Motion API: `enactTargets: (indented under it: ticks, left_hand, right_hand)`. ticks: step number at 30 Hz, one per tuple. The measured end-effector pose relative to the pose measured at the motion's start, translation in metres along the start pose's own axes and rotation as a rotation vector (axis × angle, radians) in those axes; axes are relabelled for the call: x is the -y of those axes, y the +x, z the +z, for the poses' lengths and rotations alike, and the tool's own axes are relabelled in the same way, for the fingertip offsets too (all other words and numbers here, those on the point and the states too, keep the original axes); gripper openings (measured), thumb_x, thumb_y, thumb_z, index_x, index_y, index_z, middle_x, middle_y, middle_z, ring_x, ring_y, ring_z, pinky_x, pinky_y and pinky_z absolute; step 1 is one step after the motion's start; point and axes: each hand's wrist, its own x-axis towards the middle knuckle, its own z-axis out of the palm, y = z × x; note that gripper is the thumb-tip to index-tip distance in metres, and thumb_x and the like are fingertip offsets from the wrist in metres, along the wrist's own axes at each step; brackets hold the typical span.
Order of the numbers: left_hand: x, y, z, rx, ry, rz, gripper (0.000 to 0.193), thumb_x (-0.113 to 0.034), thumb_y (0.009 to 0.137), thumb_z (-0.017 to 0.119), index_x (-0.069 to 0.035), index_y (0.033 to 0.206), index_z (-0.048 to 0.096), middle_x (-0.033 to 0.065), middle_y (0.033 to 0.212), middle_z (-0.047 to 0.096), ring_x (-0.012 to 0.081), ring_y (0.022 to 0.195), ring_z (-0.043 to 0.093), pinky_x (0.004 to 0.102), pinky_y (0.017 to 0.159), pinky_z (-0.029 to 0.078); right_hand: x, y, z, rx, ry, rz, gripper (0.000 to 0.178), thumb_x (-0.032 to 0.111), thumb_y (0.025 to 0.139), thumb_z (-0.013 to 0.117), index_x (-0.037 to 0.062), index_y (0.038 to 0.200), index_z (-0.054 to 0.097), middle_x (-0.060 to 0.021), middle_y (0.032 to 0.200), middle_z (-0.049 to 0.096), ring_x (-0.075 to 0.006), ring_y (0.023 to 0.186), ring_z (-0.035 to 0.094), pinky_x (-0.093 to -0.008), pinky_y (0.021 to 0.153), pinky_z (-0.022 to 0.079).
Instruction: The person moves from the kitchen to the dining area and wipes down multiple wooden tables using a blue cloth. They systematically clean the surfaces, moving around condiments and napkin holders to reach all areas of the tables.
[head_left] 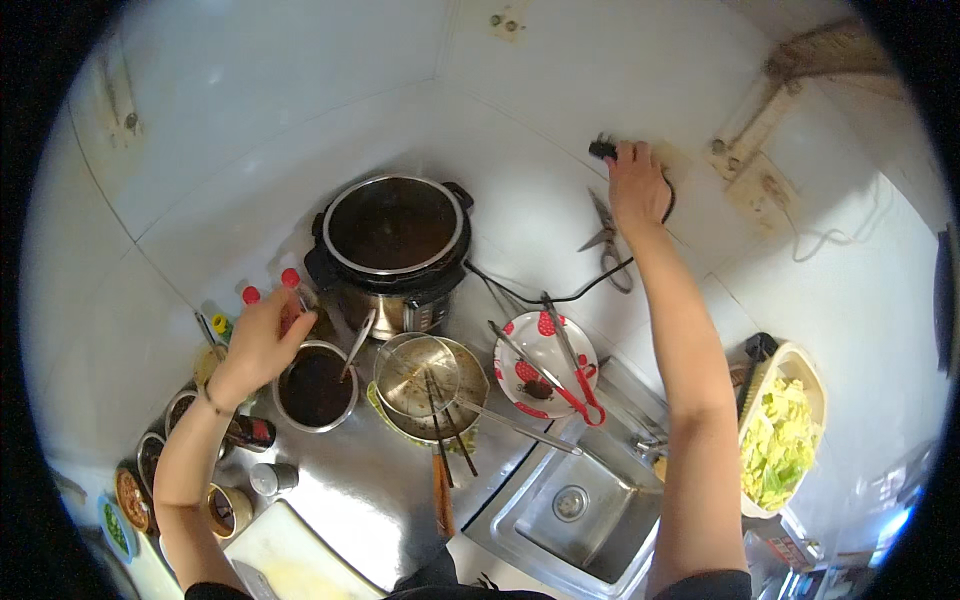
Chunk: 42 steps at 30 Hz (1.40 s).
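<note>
My right hand (637,185) is raised at the far right against the white wall, closed round a black power plug (603,150). The black cord (540,298) runs from the electric pressure cooker (412,312) behind my right forearm. The lidless cooker holds dark liquid. Below my right hand, scissors (607,240) hang against the wall. At the left my left hand (258,340) is curled beside bottles with red caps (290,277). Some red shows between its fingers; what they hold is partly hidden. A metal pot of dark sauce (316,388) with a ladle stands right of that hand.
A strainer (418,375) and chopsticks lie across a pan (470,365). Red-handled tongs (580,400) rest on a patterned bowl (515,345). The sink (520,515) is at front right, a tub of cut greens (815,430) beyond my right arm, a cutting board (300,560) at front left.
</note>
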Motion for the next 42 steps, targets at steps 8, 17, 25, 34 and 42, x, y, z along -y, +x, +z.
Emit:
enactTargets:
  ticks: [8, 17, 25, 34, 42]
  left_hand:
    - [0.014, -0.117, 0.002, 0.077, -0.283, -0.293, 0.013, -0.007, 0.088, 0.058, -0.003, 0.082, 0.048, -0.0025, 0.063, 0.05, 0.0057, 0.055, 0.045, 0.0228, 0.05, 0.037]
    - [0.013, -0.152, 0.011, 0.03, -0.446, -0.319, 0.016, -0.007, 0.085, 0.062, -0.004, 0.077, 0.049, -0.0031, 0.061, 0.046, 0.0045, 0.056, 0.04, 0.0221, 0.05, 0.034]
    - [0.008, -0.151, 0.012, 0.098, -0.503, -0.338, 0.015, -0.005, 0.086, 0.061, -0.003, 0.078, 0.048, -0.0038, 0.061, 0.046, 0.0035, 0.055, 0.039, 0.0211, 0.049, 0.032]
    - [-0.007, -0.16, 0.009, 0.089, -0.472, -0.295, 0.016, -0.002, 0.083, 0.064, -0.002, 0.079, 0.049, -0.003, 0.062, 0.047, 0.0034, 0.056, 0.041, 0.021, 0.05, 0.034]
    - [-0.021, -0.216, -0.022, -0.003, -0.35, -0.282, 0.016, -0.002, 0.08, 0.065, -0.002, 0.079, 0.049, -0.0007, 0.064, 0.051, 0.0036, 0.059, 0.042, 0.0203, 0.051, 0.035]
  right_hand:
    - [-0.055, -0.061, -0.014, -0.448, 0.951, 0.639, 0.029, 0.032, 0.094, 0.051, 0.0031, 0.098, 0.054, -0.0133, 0.08, 0.063, -0.0279, 0.071, 0.061, -0.039, 0.062, 0.046]
    - [-0.113, -0.067, -0.014, -0.423, 1.005, 0.833, 0.038, 0.038, 0.095, 0.048, 0.0015, 0.095, 0.058, -0.0113, 0.077, 0.063, -0.0221, 0.068, 0.059, -0.0353, 0.061, 0.046]
    - [-0.109, -0.055, -0.038, -0.288, 1.411, 0.923, 0.034, 0.039, 0.095, 0.05, 0.006, 0.094, 0.057, -0.0024, 0.079, 0.059, -0.011, 0.056, 0.048, -0.0273, 0.047, 0.04]
    - [-0.111, -0.052, -0.06, -0.239, 1.673, 1.102, 0.028, 0.034, 0.089, 0.062, 0.0061, 0.086, 0.06, -0.0036, 0.075, 0.06, -0.0082, 0.05, 0.042, -0.0234, 0.04, 0.031]
    - [-0.11, -0.047, -0.06, -0.294, 1.445, 1.235, 0.033, 0.032, 0.077, 0.077, 0.0046, 0.069, 0.061, -0.005, 0.058, 0.057, -0.011, 0.048, 0.051, -0.0241, 0.037, 0.031]
